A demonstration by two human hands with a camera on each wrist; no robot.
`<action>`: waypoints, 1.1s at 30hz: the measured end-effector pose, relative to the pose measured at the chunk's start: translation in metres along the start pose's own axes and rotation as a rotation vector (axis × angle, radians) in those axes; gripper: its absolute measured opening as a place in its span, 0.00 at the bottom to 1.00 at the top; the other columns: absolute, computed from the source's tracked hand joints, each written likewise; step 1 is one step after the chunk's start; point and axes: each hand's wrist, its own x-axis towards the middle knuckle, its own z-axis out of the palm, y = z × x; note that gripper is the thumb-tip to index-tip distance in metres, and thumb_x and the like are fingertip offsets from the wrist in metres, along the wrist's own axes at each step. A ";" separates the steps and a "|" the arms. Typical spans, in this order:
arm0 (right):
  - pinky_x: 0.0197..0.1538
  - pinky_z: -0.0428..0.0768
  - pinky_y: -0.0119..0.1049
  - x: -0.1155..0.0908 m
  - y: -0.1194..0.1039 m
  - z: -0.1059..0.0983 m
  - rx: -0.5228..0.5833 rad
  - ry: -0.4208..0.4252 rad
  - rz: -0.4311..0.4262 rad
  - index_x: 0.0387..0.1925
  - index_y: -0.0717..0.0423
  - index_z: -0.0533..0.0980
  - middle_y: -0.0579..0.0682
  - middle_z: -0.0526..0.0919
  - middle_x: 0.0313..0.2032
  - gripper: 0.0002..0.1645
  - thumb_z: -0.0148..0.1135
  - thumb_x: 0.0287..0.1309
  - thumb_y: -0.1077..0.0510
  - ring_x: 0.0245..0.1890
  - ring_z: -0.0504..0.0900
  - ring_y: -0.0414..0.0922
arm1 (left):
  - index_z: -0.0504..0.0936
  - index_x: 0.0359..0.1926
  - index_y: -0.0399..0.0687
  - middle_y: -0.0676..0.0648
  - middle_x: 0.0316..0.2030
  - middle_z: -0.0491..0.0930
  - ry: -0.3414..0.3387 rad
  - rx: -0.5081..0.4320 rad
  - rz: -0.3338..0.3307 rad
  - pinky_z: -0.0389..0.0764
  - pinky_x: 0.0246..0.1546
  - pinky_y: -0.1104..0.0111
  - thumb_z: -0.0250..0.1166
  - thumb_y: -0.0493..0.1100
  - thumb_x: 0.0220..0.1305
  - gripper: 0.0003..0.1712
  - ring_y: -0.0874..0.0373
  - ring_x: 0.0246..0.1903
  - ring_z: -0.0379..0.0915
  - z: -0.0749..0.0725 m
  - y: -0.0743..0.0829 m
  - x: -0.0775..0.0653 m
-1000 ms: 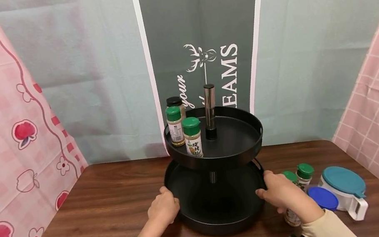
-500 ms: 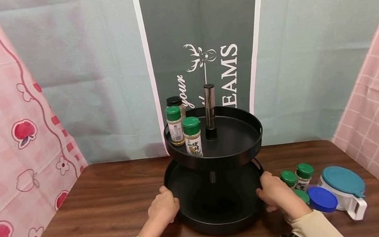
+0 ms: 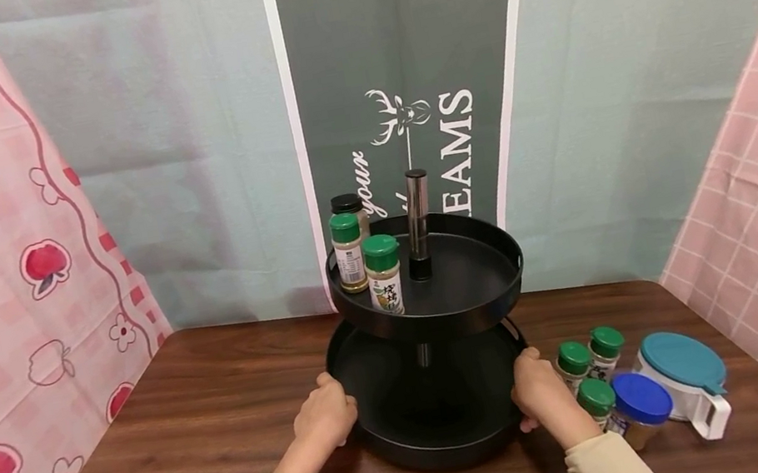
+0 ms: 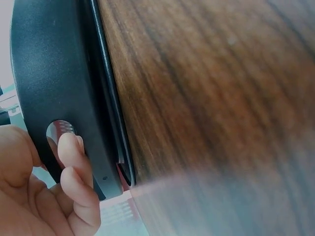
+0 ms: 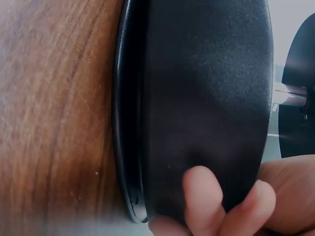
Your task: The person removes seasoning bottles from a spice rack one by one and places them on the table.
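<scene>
A black two-tier turntable rack with a metal centre post stands on the table. My left hand grips the left rim of its lower tray; in the left wrist view, fingers curl at the oval handle slot in the wall. On the opposite side, my right hand holds the lower tray's rim, its fingertips against the outer wall in the right wrist view. Two green-capped seasoning bottles and a black-capped jar stand at the left of the upper tray. The lower tray shows bare black.
Just right of my right hand stand several green-capped seasoning bottles, a blue-lidded jar and a clear container with a teal lid and white handle. Behind the wooden table hangs a grey-green cloth; pink cloths flank it.
My right hand has shifted slightly left and closed in on the lower tray's rim, uncovering the bottles beside it. The left hand and the rack stay in place.
</scene>
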 end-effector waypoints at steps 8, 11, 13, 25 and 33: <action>0.37 0.78 0.50 -0.002 0.003 0.004 -0.055 0.029 0.019 0.55 0.87 0.47 0.58 0.75 0.13 0.40 0.56 0.45 0.73 0.15 0.75 0.51 | 0.63 0.40 0.33 0.49 0.06 0.70 -0.015 0.017 0.008 0.72 0.19 0.58 0.54 0.41 0.54 0.17 0.55 0.12 0.66 0.003 0.001 0.001; 0.37 0.78 0.50 -0.002 0.003 0.004 -0.066 0.040 0.013 0.50 0.87 0.51 0.60 0.74 0.14 0.36 0.57 0.43 0.73 0.16 0.75 0.53 | 0.63 0.40 0.33 0.48 0.06 0.70 -0.012 0.030 0.009 0.73 0.20 0.57 0.54 0.41 0.54 0.17 0.55 0.12 0.66 0.002 0.001 0.001; 0.35 0.79 0.50 -0.001 0.002 0.005 -0.069 0.042 0.003 0.49 0.86 0.52 0.60 0.74 0.14 0.33 0.56 0.44 0.73 0.16 0.75 0.53 | 0.63 0.40 0.33 0.48 0.06 0.70 -0.008 0.035 0.003 0.73 0.21 0.57 0.54 0.41 0.54 0.17 0.54 0.13 0.66 0.001 0.001 0.001; 0.30 0.79 0.47 0.000 0.001 0.005 -0.057 0.029 -0.013 0.49 0.87 0.52 0.65 0.73 0.17 0.32 0.54 0.46 0.73 0.12 0.73 0.50 | 0.63 0.44 0.31 0.49 0.06 0.71 -0.033 0.060 -0.018 0.73 0.23 0.57 0.54 0.42 0.56 0.20 0.52 0.16 0.68 -0.002 0.003 0.002; 0.27 0.79 0.46 0.000 0.002 0.007 -0.059 0.067 -0.038 0.45 0.86 0.54 0.62 0.73 0.13 0.27 0.52 0.46 0.73 0.09 0.73 0.47 | 0.63 0.41 0.32 0.49 0.06 0.71 -0.023 0.046 -0.012 0.73 0.22 0.56 0.54 0.41 0.55 0.17 0.51 0.17 0.69 -0.004 0.004 0.003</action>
